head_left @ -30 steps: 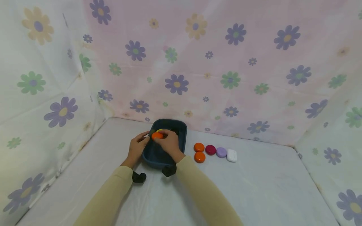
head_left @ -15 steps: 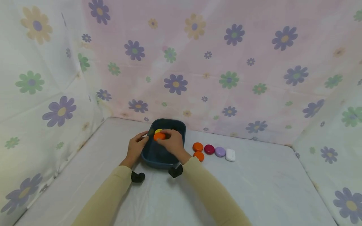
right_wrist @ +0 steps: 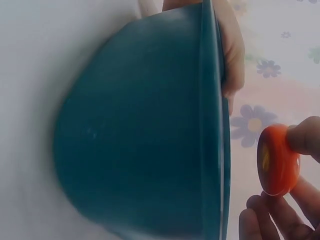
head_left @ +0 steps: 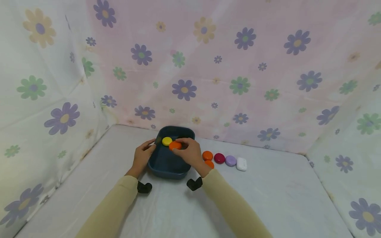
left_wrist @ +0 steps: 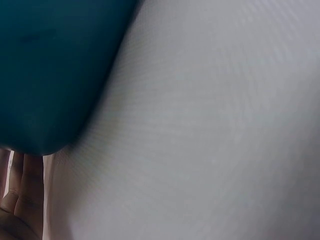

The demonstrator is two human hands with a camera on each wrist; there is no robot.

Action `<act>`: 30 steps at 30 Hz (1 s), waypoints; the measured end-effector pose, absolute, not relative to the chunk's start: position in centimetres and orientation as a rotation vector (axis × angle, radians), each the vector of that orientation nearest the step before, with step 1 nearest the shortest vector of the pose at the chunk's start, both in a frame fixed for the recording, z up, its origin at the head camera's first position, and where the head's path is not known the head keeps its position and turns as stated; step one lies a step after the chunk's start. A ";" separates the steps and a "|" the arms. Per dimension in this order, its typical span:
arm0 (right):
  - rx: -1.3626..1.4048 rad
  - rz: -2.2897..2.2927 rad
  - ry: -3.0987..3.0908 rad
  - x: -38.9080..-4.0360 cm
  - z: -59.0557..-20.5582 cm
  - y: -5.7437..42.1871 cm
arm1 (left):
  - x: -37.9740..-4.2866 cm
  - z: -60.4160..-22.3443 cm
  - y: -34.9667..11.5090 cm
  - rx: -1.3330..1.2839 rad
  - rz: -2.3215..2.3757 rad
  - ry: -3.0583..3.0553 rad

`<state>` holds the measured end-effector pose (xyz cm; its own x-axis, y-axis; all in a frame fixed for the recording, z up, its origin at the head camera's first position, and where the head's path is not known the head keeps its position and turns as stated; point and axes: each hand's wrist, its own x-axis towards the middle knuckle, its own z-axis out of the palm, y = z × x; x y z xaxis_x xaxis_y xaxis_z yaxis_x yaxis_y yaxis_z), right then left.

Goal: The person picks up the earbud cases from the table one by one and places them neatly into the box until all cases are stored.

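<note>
My right hand (head_left: 191,152) pinches a glossy orange disc (head_left: 175,145) between thumb and fingers, over the inside of a dark teal basin (head_left: 166,174). In the right wrist view the orange disc (right_wrist: 278,160) stands on edge above the level of the basin's rim (right_wrist: 215,125). My left hand (head_left: 142,156) grips the basin's left side, its thumb at the rim. A yellow disc (head_left: 167,141) lies inside the basin, left of the orange one. From the left wrist, the basin wall (left_wrist: 55,75) fills the corner above my fingers (left_wrist: 30,195).
To the basin's right, on the white cloth (head_left: 268,195), lie an orange disc (head_left: 207,155), another orange disc (head_left: 210,163) partly behind my right wrist, a dark red disc (head_left: 219,158), a lilac disc (head_left: 230,161) and a white rounded block (head_left: 241,164). A flowered curtain (head_left: 205,66) stands behind.
My right hand has moved right with the orange disc, from near the basin's left rim toward its middle. The yellow disc has come into full view. My left hand stays at the basin.
</note>
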<state>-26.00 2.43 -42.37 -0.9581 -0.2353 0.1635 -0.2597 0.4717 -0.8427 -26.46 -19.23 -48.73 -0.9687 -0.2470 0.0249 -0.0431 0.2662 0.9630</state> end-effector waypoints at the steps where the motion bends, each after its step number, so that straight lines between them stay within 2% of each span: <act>1: 0.455 1.538 -2.667 -25.9 -42.3 2.7 | -26.5 -48.8 -19.3 0.277 -1.789 -2.359; 23: 0.489 1.540 -2.582 -24.6 -41.9 7.5 | -26.2 -48.6 -19.2 0.286 -1.805 -2.361; 30: 0.401 1.492 -2.600 -24.8 -42.1 9.7 | -26.5 -48.9 -19.3 0.271 -1.817 -2.346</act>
